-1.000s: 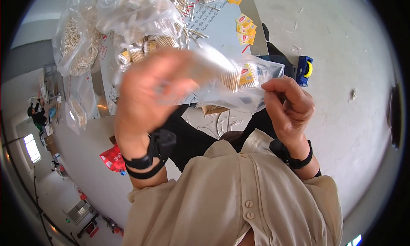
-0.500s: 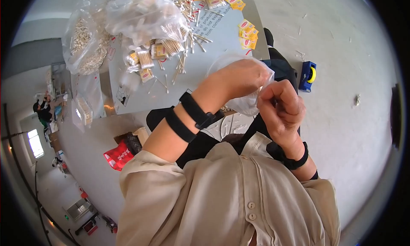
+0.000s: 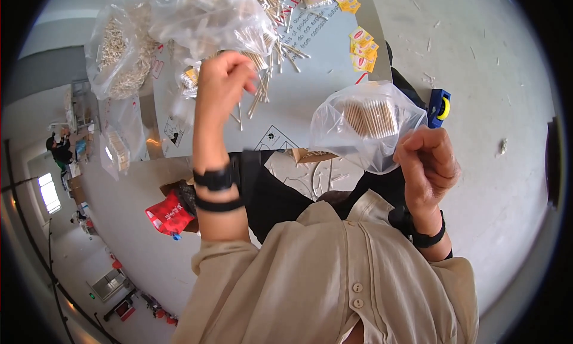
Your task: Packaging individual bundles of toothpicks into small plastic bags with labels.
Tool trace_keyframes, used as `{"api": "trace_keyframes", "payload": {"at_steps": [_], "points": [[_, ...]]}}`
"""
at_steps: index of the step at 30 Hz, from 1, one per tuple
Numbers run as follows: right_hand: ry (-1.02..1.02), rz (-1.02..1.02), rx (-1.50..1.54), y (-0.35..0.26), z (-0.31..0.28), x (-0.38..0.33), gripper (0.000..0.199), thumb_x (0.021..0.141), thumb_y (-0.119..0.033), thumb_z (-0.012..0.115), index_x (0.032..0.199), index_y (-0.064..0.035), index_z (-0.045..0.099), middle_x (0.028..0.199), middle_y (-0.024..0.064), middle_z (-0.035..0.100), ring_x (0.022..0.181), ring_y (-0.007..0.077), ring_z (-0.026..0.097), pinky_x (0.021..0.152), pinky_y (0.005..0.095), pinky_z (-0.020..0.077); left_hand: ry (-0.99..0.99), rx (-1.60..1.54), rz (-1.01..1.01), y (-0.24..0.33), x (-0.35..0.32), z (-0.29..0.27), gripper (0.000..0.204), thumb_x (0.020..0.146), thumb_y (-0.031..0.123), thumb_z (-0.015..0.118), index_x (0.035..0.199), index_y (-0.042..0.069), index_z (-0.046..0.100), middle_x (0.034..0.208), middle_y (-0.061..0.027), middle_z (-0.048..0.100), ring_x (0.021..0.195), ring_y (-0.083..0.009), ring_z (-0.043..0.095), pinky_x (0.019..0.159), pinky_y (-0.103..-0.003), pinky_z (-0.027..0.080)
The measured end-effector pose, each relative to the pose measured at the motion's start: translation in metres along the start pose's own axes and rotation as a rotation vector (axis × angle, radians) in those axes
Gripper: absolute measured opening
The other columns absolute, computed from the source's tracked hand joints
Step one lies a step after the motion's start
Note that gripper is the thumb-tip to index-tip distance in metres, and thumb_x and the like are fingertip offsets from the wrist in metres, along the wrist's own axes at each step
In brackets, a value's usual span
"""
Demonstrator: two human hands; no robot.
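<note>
A clear plastic bag (image 3: 334, 114) hangs at the table's near edge, its rim pinched in the closed fingers of my right hand (image 3: 430, 165). Bundles of cotton swabs (image 3: 371, 118) lie inside the bag and show through its plastic. Over the table, my left hand (image 3: 225, 84) is slightly blurred, its fingers loosely bent and apart, with nothing seen in them. Beneath and beside it are small packs of cotton swabs (image 3: 190, 76), partly covered by the hand. Loose cotton swabs (image 3: 259, 99) are scattered to its right.
Large clear bags (image 3: 209, 15) and a bag of many swabs (image 3: 125, 63) crowd the far left of the table (image 3: 310, 99). Yellow cards (image 3: 363, 48) lie near its right edge. A blue tape dispenser (image 3: 439, 108) and a red bag (image 3: 170, 214) are on the floor.
My left hand has left the plastic bag and moved left over the swab packs. My right hand still pinches the bag, slightly farther right, and the swabs inside now show.
</note>
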State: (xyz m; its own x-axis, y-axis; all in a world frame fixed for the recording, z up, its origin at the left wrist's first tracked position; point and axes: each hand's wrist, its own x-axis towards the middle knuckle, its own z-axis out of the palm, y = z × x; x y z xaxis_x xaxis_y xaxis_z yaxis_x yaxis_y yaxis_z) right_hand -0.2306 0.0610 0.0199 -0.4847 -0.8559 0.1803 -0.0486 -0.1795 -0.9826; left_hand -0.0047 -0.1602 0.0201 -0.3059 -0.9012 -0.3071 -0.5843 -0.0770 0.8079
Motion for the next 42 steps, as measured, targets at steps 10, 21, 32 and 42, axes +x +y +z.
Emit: {"api": "trace_keyframes", "payload": {"at_steps": [10,21,32,42], "points": [[-0.008,-0.019,-0.069,0.0,0.0,0.002,0.016,0.072,0.015,0.053,0.078,0.0014,0.054,0.068,0.0023,0.056,0.057,0.0058,0.047,0.051,0.0182,0.0358,0.61,0.446,-0.204,-0.11,0.102,0.042,0.057,0.056,0.033,0.083,0.092,-0.006,0.064,0.096,-0.0227,0.068,0.084,-0.0374,0.066,0.077,-0.04,0.052],[-0.061,-0.107,-0.161,-0.001,-0.002,0.002,0.016,0.07,0.013,0.055,0.079,-0.0002,0.056,0.066,-0.0017,0.052,0.052,0.004,0.041,0.048,0.0188,0.0326,0.037,-0.687,0.158,0.01,-0.032,0.003,0.033,0.074,-0.001,0.072,0.106,-0.002,0.06,0.092,-0.0092,0.065,0.078,-0.0133,0.063,0.069,-0.024,0.052],[-0.075,-0.104,-0.168,-0.008,-0.003,-0.004,0.015,0.071,0.011,0.056,0.08,-0.0012,0.056,0.063,0.0026,0.052,0.051,0.0087,0.044,0.049,0.0222,0.0379,-0.369,0.172,0.442,0.048,-0.074,0.097,0.018,0.079,-0.003,0.061,0.096,-0.003,0.059,0.086,-0.0169,0.063,0.078,-0.0263,0.063,0.07,-0.034,0.05],[-0.141,0.008,-0.195,0.02,-0.039,0.016,0.049,0.064,0.009,0.054,0.112,-0.002,0.057,0.106,0.0087,0.061,0.1,0.0224,0.059,0.088,0.0295,0.0447,-0.3,1.024,0.7,0.048,-0.064,0.106,0.007,0.078,0.002,0.054,0.077,-0.001,0.059,0.076,-0.0214,0.061,0.073,-0.0375,0.064,0.067,-0.044,0.052]]}}
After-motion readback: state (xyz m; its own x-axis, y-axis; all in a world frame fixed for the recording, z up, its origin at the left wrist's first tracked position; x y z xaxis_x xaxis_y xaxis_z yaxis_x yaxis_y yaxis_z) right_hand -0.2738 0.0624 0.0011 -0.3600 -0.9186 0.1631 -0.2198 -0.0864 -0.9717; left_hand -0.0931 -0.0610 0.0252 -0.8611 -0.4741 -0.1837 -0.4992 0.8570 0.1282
